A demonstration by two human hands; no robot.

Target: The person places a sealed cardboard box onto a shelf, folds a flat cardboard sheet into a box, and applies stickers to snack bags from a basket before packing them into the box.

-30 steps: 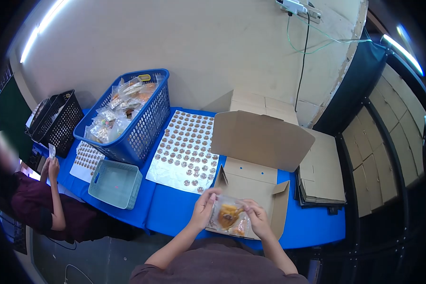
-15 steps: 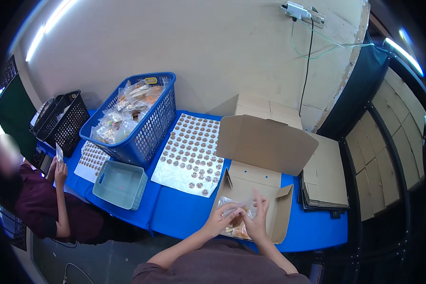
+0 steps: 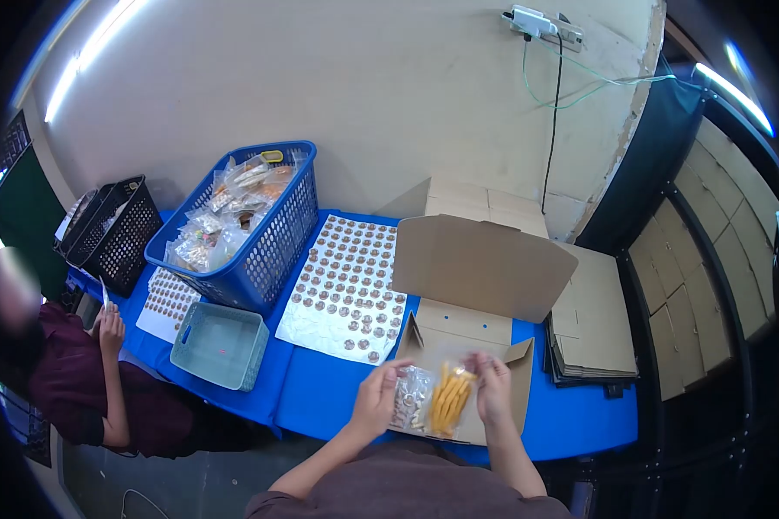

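A clear plastic bag of yellow stick-shaped snacks (image 3: 450, 400) is held up over the open cardboard box (image 3: 518, 389). My right hand (image 3: 495, 394) pinches its upper right corner. Left of the sticks shows clear plastic packaging with small pale pieces (image 3: 413, 400); I cannot tell whether this is a separate bag lying in the box. My left hand (image 3: 375, 402) is curled, its fingertips closed at the upper left edge of the clear plastic. The box's lid (image 3: 485, 264) stands raised behind both hands.
Left of the box lies a white sheet of round stickers (image 3: 342, 285). Beyond are a blue basket of filled bags (image 3: 273, 251), a grey-green tray (image 3: 216, 346) and a black crate (image 3: 117, 229). Flat cardboard (image 3: 593, 320) is stacked at right. Another person (image 3: 95, 381) stands at left, holding a small packet.
My hands have moved apart from their position close together over the box. The bag of yellow sticks now shows clearly between them. The other person's packet has turned edge-on.
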